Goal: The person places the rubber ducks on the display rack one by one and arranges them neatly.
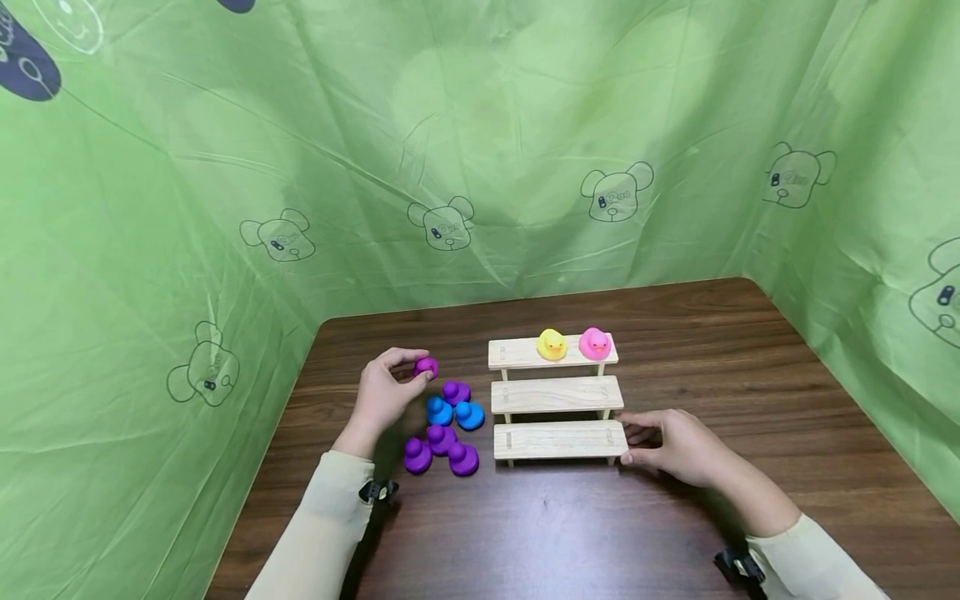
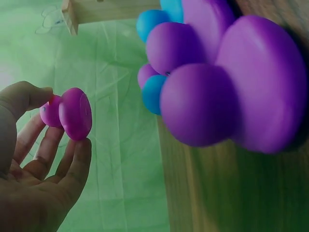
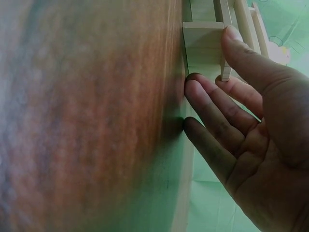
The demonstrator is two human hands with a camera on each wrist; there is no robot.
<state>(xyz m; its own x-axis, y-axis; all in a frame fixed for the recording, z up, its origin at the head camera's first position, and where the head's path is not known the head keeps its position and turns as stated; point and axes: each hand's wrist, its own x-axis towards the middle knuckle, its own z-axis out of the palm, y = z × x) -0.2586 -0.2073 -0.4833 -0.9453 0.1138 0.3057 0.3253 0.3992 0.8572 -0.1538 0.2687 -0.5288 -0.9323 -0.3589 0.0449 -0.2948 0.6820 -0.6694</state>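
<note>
In the head view my left hand (image 1: 384, 392) pinches a purple rubber duck (image 1: 427, 367) at the left of the table. The left wrist view shows this duck (image 2: 76, 113) between thumb and fingertips, raised off the table. Close by stand several purple ducks (image 1: 462, 459) and two blue ducks (image 1: 469, 415). My right hand (image 1: 681, 448) grips the right end of the lowest wooden shelf (image 1: 561, 440); in the right wrist view, thumb and index finger (image 3: 239, 92) lie at opposite edges of its end. A yellow duck (image 1: 552, 345) and a pink duck (image 1: 596, 343) sit on the back shelf (image 1: 517, 353).
The middle shelf (image 1: 557, 395) stands between the front and back ones, stepped like stairs. Dark wood grain covers the table (image 1: 555, 533). Green cloth (image 1: 510, 150) printed with bear faces hangs behind it and at both sides.
</note>
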